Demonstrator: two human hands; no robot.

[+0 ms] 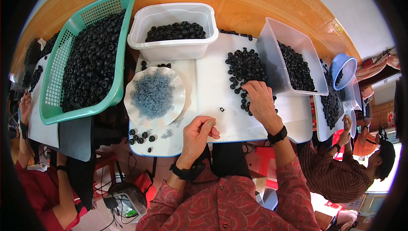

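Observation:
My left hand [199, 136] is raised over the table's front edge, thumb and fingers pressed together; whatever they pinch is too small or hidden to name. My right hand [260, 102] reaches down at the near side of a loose pile of small black ring-shaped parts [246, 64]. Its fingers are bent inward among the parts, and the fingertips are partly hidden. A single small black square-looking piece [222, 109] lies on the white tabletop [208, 91] between my hands. Left of my left hand, a white wavy-rimmed plate [180, 99] holds a heap of tiny translucent blue-grey pieces [152, 94].
Black parts fill a green basket [52, 97], a white tub [172, 52] and a clear bin [272, 67]. Several loose ones [140, 137] sit at the front left corner. A blue basket [343, 70] stands far right. Co-workers sit at left [46, 197] and right [331, 171].

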